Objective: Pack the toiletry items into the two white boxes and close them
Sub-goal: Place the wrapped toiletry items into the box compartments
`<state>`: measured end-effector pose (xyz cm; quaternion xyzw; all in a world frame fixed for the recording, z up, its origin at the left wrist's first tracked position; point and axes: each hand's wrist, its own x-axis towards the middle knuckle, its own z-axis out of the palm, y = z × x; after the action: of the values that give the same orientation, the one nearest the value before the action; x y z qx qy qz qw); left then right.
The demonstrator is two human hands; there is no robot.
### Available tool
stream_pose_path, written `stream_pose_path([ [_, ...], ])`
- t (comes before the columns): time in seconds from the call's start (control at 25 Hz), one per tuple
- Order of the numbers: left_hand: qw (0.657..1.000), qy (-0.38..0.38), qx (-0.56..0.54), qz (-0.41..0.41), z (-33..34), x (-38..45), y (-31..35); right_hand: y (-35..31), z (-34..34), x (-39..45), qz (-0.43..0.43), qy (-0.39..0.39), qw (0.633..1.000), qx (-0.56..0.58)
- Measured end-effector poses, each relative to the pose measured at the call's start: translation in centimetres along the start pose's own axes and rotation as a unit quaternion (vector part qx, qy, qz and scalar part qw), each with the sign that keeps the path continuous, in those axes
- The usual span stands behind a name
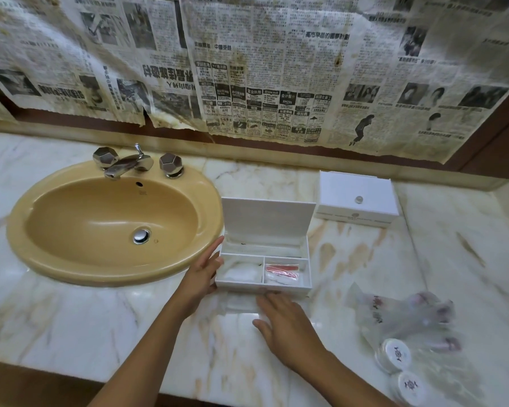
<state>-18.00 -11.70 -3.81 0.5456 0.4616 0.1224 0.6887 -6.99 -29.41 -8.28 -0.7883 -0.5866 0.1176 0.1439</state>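
An open white box (304,271) stands on the marble counter, lid (268,221) upright. Its front left compartment holds a white packet (240,273); the front right one holds a red-and-white packet (282,272). My left hand (202,274) rests flat against the box's left side. My right hand (285,321) lies palm down on a clear plastic packet (238,304) in front of the box. A second white box (356,201) sits closed at the back right. Clear wrapped toiletry packets (406,318) and two round white caps (395,355) lie at the right.
A tan oval sink (36,242) with a chrome tap (127,164) is set into the counter on the left. Old newspaper (247,69) covers the wall behind. The counter's front edge (71,374) runs below my arms.
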Motion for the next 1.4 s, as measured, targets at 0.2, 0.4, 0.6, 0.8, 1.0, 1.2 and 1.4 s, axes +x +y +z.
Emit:
stream_pose_path([
  [0.2,1.000,-0.002,0.017,0.004,0.3,-0.1,0.2,0.2,1.4,-0.1,0.011,0.017,0.999,-0.046],
  [0.4,1.000,-0.001,0.020,0.002,0.2,0.0,0.0,0.3,1.7,-0.4,0.015,0.001,0.998,-0.054],
  [0.6,1.000,0.001,0.019,0.007,0.2,0.0,-0.1,0.6,2.0,-0.7,-0.009,-0.011,0.999,-0.040],
  [0.8,1.000,-0.004,0.008,0.000,-0.2,0.3,-0.3,0.1,1.1,-1.0,-0.031,0.040,0.997,-0.065],
  [1.0,1.000,-0.010,0.006,0.012,-0.1,-0.1,0.0,-0.7,-2.4,-0.4,-0.051,0.147,0.987,0.048],
  [1.2,0.999,-0.017,0.012,0.031,-0.6,0.5,-1.0,-1.8,-8.9,4.0,-0.053,0.229,0.968,0.091],
  [1.4,1.000,-0.006,-0.017,0.000,-0.1,0.2,-0.1,-1.1,-9.8,10.0,-0.025,0.222,0.974,0.032],
])
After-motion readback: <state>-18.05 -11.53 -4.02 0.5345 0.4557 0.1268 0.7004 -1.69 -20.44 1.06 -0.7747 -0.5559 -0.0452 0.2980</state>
